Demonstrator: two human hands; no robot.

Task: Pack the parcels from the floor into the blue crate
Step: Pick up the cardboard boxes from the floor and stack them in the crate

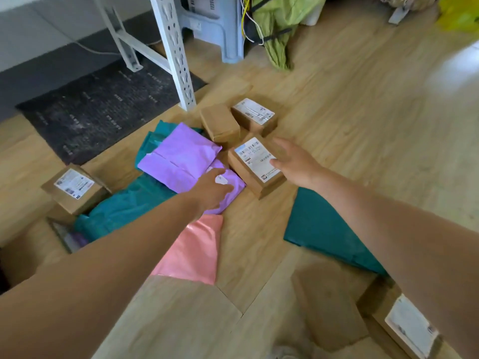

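Parcels [220, 123] are lying on the floor [363, 112] and you're picking: left grip [212, 189] grasping the purple mailer [178, 156], right grip [295, 161] released over the labelled box [255, 161], needing closing next.

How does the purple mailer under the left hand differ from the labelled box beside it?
The purple mailer is a soft, creased plastic bag lying flat; the box is rigid brown cardboard and stands taller. The box shows a large white label on top; the mailer shows only a small white patch by the left hand. The mailer lies against another purple bag; the box sits on the floor. Both are unpacked parcels.
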